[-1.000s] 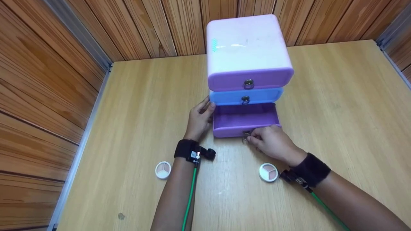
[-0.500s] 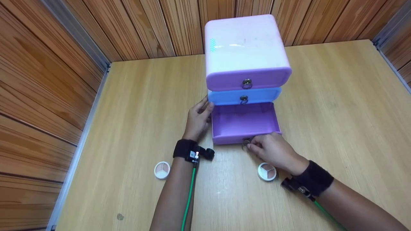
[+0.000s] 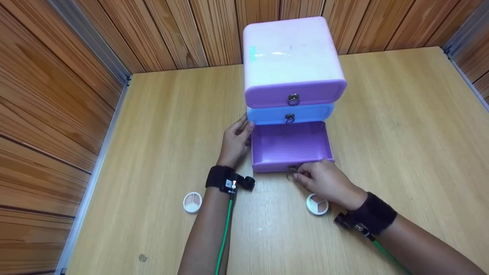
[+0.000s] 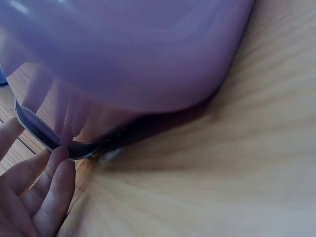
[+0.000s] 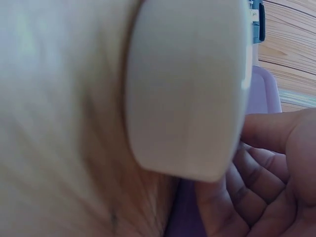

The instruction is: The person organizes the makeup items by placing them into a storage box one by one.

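A small plastic cabinet (image 3: 294,53) with a pale pink top stands at the back of the table. Its bottom purple drawer (image 3: 290,143) is pulled out and bare inside; the purple top drawer and blue middle drawer (image 3: 313,113) are in. My left hand (image 3: 235,142) holds the cabinet's left side near the front, thumb at the front corner; in the left wrist view fingertips (image 4: 60,153) touch its rim. My right hand (image 3: 324,177) pinches the ring pull (image 3: 291,172) on the bottom drawer's front. The right wrist view hides the ring behind a white compact (image 5: 187,89).
Two round white makeup compacts with three-part pans lie on the table (image 3: 401,145): the left compact (image 3: 192,202) beside my left forearm, the right compact (image 3: 317,204) just below my right hand. Wooden panel walls (image 3: 214,30) stand behind and at the left.
My right hand has drawn the bottom drawer further out toward me by the ring pull, mostly in the first half second. My left hand stays at the cabinet's side.
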`<state>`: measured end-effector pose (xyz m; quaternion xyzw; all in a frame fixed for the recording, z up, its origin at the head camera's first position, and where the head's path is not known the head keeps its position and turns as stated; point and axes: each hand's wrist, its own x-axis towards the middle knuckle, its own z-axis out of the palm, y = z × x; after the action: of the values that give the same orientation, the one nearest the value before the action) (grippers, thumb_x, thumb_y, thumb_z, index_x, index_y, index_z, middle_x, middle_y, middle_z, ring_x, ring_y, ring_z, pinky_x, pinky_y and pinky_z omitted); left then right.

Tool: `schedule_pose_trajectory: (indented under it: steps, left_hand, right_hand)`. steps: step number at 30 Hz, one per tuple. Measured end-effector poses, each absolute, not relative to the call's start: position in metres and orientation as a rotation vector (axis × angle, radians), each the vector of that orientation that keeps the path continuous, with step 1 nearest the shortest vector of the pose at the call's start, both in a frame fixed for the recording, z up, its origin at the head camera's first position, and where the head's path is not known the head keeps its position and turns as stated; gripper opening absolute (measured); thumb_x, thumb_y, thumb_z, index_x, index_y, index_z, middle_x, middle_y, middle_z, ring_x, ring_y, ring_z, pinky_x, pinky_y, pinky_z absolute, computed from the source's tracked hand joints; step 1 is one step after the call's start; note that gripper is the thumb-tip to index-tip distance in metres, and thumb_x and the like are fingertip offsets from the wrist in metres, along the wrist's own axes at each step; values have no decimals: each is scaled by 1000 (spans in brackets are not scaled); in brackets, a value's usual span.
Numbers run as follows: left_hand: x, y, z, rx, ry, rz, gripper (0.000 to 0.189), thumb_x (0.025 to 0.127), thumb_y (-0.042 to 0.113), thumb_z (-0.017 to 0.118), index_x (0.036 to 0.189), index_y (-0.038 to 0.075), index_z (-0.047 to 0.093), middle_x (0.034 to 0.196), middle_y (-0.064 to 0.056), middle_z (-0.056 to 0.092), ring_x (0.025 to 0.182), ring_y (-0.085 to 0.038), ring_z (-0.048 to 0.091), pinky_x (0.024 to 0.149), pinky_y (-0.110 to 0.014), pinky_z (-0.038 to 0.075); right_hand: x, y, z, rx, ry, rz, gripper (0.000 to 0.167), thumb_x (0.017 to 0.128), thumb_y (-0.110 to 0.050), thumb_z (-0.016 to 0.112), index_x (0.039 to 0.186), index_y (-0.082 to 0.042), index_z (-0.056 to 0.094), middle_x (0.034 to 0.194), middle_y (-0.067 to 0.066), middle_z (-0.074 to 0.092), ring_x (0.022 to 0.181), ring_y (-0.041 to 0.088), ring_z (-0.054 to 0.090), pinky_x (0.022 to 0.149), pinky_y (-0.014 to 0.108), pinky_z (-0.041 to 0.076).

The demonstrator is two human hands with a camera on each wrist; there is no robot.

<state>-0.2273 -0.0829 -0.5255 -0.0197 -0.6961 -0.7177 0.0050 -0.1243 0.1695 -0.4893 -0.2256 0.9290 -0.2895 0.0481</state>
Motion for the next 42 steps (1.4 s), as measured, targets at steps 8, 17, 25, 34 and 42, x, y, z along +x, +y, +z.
schedule_pose_trajectory:
  steps: [8, 17, 25, 34, 42]
  left_hand:
    - [-226, -83, -529, -69, -2164, -2260, 54, 93, 36, 65, 141, 15, 53, 126, -4, 63, 78, -16, 60, 62, -28, 51]
    - [-226, -81, -527, -82, -2191, -2250, 57, 91, 41, 65, 141, 17, 52, 130, -3, 61, 84, -18, 61, 65, -30, 52]
    - [-228, -83, -527, -54, -2198, -2251, 58, 91, 40, 66, 141, 16, 52, 133, -5, 59, 79, -17, 60, 63, -28, 50]
    - [-227, -85, -526, -56, -2209, -2221, 55, 92, 40, 66, 140, 17, 54, 124, -4, 64, 78, -18, 61, 63, -32, 52]
    - [-227, -84, -526, -60, -2206, -2267, 55, 91, 40, 65, 141, 21, 52, 132, -3, 60, 78, -18, 58, 64, -31, 50]
  right_hand:
    - [-118, 174, -484, -759, 2803, -823, 16, 91, -23, 68, 94, -9, 74, 73, -11, 64, 60, 1, 56, 57, 26, 49]
    - [-90, 192, -468, -1074, 2918, -651, 19, 87, -20, 73, 98, -4, 72, 81, -3, 68, 66, 8, 63, 56, 29, 52]
    - [-76, 201, -471, -1513, 2973, -500, 34, 70, -16, 84, 99, -5, 70, 98, 8, 65, 88, 24, 64, 71, 37, 55]
    - [-72, 202, -479, -1636, 2911, -501, 41, 66, -18, 86, 101, -7, 68, 102, 9, 64, 91, 25, 62, 75, 36, 54]
    - [-71, 200, -483, -1592, 2887, -489, 39, 67, -18, 85, 101, -8, 68, 101, 4, 61, 88, 22, 60, 70, 34, 54]
